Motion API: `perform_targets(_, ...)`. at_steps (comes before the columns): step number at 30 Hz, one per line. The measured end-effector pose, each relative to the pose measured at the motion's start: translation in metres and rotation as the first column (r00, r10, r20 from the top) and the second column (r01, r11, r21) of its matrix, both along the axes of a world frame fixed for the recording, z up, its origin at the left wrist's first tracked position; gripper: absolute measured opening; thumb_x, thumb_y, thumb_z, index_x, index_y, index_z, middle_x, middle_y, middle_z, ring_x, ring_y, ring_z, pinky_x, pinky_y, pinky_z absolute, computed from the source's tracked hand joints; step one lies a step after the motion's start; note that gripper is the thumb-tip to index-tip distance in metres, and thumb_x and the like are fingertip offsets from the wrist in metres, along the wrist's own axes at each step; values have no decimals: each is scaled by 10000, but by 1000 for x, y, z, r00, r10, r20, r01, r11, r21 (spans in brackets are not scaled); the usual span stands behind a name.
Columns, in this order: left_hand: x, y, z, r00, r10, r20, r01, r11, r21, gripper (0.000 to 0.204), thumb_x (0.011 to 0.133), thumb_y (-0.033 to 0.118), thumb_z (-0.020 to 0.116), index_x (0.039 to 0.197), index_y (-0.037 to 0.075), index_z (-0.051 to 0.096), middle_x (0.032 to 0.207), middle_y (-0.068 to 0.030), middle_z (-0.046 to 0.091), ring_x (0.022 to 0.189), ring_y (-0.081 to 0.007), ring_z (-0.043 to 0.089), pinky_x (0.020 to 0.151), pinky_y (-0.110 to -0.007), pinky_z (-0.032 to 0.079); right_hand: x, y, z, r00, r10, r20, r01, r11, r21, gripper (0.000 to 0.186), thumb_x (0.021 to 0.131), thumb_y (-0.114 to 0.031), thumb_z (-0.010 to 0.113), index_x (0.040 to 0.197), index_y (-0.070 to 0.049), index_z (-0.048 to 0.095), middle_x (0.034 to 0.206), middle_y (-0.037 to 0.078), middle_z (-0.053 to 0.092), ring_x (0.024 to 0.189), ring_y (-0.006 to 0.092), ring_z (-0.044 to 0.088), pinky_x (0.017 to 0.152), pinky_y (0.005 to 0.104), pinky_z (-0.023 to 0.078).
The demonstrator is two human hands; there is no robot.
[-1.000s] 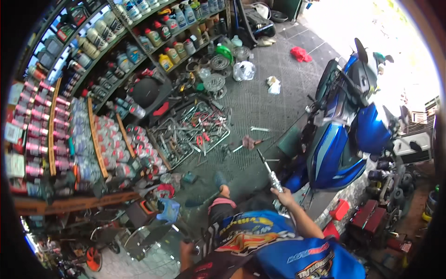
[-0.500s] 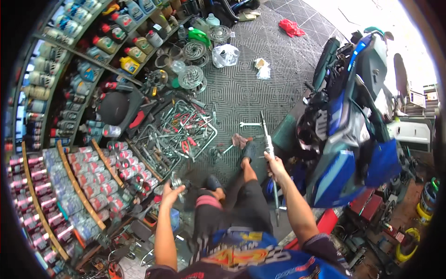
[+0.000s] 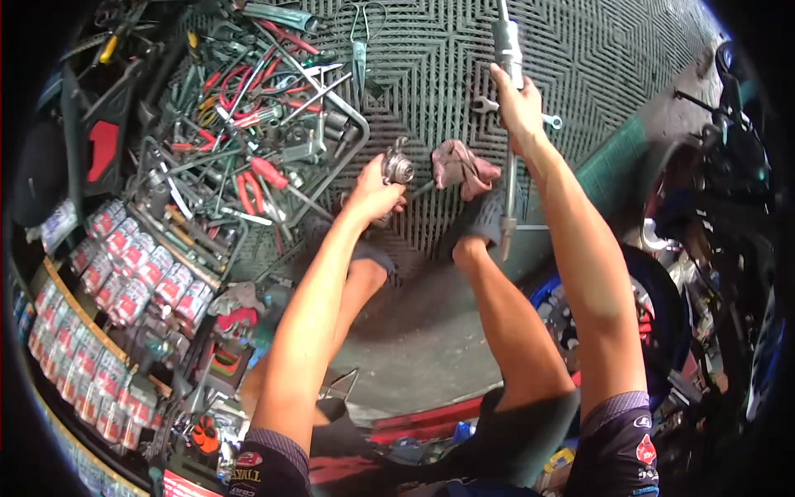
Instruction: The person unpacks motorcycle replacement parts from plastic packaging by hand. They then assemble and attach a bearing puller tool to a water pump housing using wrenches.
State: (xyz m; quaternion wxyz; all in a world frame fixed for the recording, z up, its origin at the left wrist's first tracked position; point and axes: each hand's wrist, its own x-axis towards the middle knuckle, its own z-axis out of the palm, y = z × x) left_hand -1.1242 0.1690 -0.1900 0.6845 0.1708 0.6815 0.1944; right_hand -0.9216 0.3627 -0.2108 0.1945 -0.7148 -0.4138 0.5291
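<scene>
- The left hand [image 3: 374,191], left of the pink rag [image 3: 464,168], has its grip clamped on a round metal part [image 3: 399,169].
- The right hand [image 3: 522,113] wraps its grip around a metal shaft [image 3: 510,182] (thicker towards its top), just right of the rag.
- Hand tools [image 3: 258,118] lie left of the rag.

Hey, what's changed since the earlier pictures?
You've crouched closer to the mat. Your left hand, still holding the metal part, came rightward, near the cloth. Your right hand, still gripping the rod, now overlaps the wrench in view. Wrench and cloth stayed on the mat.
</scene>
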Motion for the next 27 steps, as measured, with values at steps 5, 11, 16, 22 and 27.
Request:
perform_targets(5, 18, 34, -68, 995, -88, 38, 81, 983, 165, 521, 834, -14, 682, 1315, 12, 484, 998, -126, 676, 766, -192, 707, 646, -343, 576, 14, 70, -57, 951, 280, 130, -298, 943, 146, 451, 895, -394, 730, 1170, -61, 604, 885, 13, 668, 626, 86, 564, 514, 256, 450)
perform_targets(11, -1, 42, -95, 797, -444, -409, 588, 724, 360, 440, 753, 119, 651, 1188, 79, 602, 1109, -219, 676, 1076, -407, 647, 885, -453, 532, 10, 99, -39, 588, 718, 373, -807, 551, 211, 529, 836, -405, 715, 1125, 23, 598, 1071, 295, 673, 1031, 453, 653, 889, 478, 519)
perform_targets(16, 27, 18, -92, 609, -336, -719, 711, 633, 306, 480, 774, 157, 685, 1234, 85, 566, 1118, -225, 624, 1002, -444, 655, 846, -533, 529, 32, 103, -38, -161, 698, 698, -939, 110, -326, 439, 805, -396, 744, 1002, -11, 665, 792, 157, 719, 771, 318, 715, 739, 452, 583)
perform_targets(22, 36, -9, -41, 505, -137, -852, 776, 503, 379, 188, 849, 125, 606, 1019, 48, 630, 1015, -155, 631, 919, -339, 658, 734, -468, 546, 33, 116, -5, -100, 357, 929, -982, 112, -149, 193, 879, -211, 654, 989, -58, 699, 821, 144, 718, 721, 283, 708, 629, 428, 562)
perform_targets(27, 70, -56, -94, 129, -528, -839, 936, 344, -72, 202, 793, 182, 690, 965, 74, 693, 946, -96, 706, 863, -255, 722, 709, -379, 560, 44, 44, -35, -166, 663, 730, -939, 119, -321, 331, 825, -157, 726, 1113, -66, 590, 1013, 176, 658, 962, 347, 674, 793, 434, 573)
